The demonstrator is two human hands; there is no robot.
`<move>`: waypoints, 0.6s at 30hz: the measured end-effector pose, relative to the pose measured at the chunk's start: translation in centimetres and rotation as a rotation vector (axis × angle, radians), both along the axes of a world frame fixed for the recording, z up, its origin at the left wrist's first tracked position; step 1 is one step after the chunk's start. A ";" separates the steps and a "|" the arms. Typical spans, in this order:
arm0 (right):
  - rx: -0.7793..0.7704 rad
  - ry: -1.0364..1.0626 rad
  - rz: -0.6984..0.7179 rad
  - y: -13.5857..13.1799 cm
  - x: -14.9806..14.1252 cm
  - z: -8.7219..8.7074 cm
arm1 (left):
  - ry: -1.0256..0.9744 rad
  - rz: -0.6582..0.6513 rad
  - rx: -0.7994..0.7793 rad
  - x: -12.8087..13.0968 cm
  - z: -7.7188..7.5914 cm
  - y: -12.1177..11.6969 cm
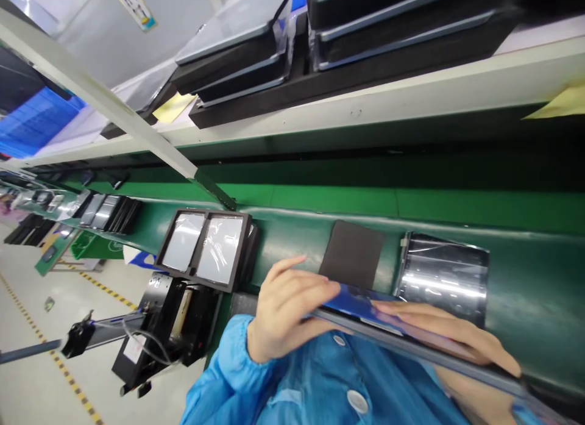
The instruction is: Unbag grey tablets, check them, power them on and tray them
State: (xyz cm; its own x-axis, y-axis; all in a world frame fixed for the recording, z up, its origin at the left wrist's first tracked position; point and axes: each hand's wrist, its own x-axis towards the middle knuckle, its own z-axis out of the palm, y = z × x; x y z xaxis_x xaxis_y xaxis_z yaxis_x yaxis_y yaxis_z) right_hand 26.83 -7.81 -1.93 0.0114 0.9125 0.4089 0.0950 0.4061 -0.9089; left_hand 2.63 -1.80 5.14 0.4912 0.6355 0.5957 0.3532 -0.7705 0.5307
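I hold a thin flat panel point(365, 312) edge-on in front of my chest, over the near edge of a green conveyor belt point(525, 303). My left hand point(286, 306) grips the panel's left end, fingers curled over its top and thumb below. My right hand point(450, 330) lies along its upper face with fingers stretched out flat, pressing on it. Just beyond the panel on the belt rest a dark square pad point(351, 254) and a shiny film-wrapped panel point(443, 275). My blue smock sleeve point(237, 364) fills the bottom of the view.
A black tray point(203, 248) with two pale panels sits on the belt to the left, above a black machine point(169, 327). More trays point(109, 213) lie farther along. Stacked black trays point(365, 41) fill the shelf above. A slanted frame bar point(114, 111) crosses the left.
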 end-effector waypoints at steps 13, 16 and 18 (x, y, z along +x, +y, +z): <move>-0.475 0.885 -0.523 1.2 -0.6 -3.4 | -0.785 0.369 -0.831 1.1 -11.3 -1.1; -0.613 0.938 -0.447 1.6 -1.2 -5.4 | -0.981 0.298 -0.660 1.1 -9.2 -0.6; -0.679 0.947 -0.362 1.6 -1.9 -6.4 | -0.939 0.180 -0.504 1.1 -7.3 -0.1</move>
State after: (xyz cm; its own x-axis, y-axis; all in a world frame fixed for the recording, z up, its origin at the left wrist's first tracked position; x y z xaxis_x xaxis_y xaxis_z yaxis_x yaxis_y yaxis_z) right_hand 24.89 -6.21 -8.37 0.3439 0.8197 -0.4581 -0.7111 -0.0912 -0.6971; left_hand 3.76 -1.92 -2.12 -0.1506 0.9299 0.3357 -0.2732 -0.3655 0.8898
